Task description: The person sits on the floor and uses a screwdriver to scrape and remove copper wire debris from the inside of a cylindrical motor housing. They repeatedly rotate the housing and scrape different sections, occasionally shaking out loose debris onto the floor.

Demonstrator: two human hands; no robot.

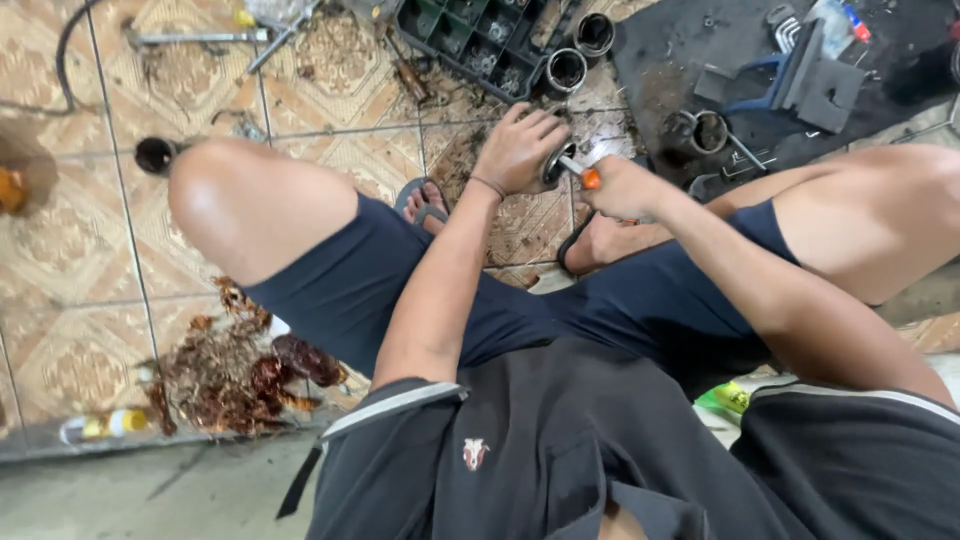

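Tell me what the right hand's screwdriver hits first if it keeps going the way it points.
The right hand aims the screwdriver left into the metal cylinder held by the left hand; the tip seems already at it, though depth is unclear.

I wear a black short-sleeved shirt (560, 450) with pale grey piping at the sleeve hems and a small white animal-head emblem (474, 453). My shorts (350, 285) are navy. A thin dark band (489, 186) circles my left wrist, and flip-flops (420, 200) are on my feet.

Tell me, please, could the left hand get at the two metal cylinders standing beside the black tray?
Probably yes. The left hand grips a round metal part, so it would have to let go first; the metal cylinders stand just beyond it on open tile, with nothing between.
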